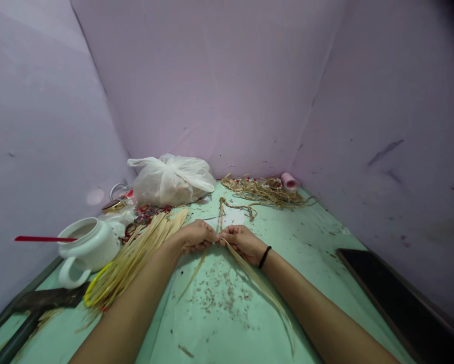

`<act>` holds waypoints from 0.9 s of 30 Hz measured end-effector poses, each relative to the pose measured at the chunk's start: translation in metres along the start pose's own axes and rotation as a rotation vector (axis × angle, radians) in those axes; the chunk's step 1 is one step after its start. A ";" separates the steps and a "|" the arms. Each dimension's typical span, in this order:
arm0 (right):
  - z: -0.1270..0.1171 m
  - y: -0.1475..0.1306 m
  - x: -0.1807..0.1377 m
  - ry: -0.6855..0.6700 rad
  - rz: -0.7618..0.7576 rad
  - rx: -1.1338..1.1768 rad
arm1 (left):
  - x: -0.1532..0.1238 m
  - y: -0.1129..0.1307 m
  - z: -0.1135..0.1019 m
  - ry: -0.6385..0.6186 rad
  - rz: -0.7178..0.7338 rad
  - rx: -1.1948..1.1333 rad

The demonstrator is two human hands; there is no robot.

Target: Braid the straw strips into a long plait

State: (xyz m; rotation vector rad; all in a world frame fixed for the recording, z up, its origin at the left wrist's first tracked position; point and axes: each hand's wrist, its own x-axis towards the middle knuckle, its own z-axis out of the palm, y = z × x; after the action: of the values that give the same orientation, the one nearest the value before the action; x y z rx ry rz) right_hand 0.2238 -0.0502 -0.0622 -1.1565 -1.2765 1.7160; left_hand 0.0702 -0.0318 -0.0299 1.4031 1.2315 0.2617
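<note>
My left hand (195, 235) and my right hand (242, 240) meet at the middle of the green table (310, 242), fingers pinched together on pale straw strands (249, 273). A braided straw cord (221, 212) runs from the pinch point away toward the back. Loose ends of the strands trail toward me, between and under my forearms. A black band circles my right wrist. A bundle of straw strips (136, 258) lies just left of my left forearm.
A white mug (87, 247) with a red stick (41, 238) stands at the left, a dark blade (41, 301) below it. At the back lie a white plastic bag (171, 179), a pile of beaded cords (264, 191) and a pink spool (288, 181). A dark slab (393, 298) sits right.
</note>
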 end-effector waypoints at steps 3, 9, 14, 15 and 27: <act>0.002 -0.001 -0.002 0.009 -0.026 0.012 | 0.000 0.001 -0.001 0.010 -0.032 -0.039; 0.001 -0.002 -0.003 0.023 -0.086 -0.046 | -0.005 0.012 0.014 0.209 -0.057 -0.045; -0.009 -0.003 -0.001 0.121 -0.153 -0.397 | -0.007 0.016 0.025 0.283 -0.012 -0.057; -0.010 -0.004 -0.001 0.150 -0.138 -0.483 | -0.008 0.016 0.026 0.280 -0.010 -0.060; 0.025 -0.016 -0.024 0.357 -0.128 -0.981 | -0.001 0.012 0.035 0.311 -0.200 -0.247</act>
State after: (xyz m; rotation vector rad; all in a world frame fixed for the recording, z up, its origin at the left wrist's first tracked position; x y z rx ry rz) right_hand 0.2095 -0.0760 -0.0377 -1.7489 -1.9506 0.6776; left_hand 0.1021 -0.0495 -0.0296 1.0429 1.5268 0.4890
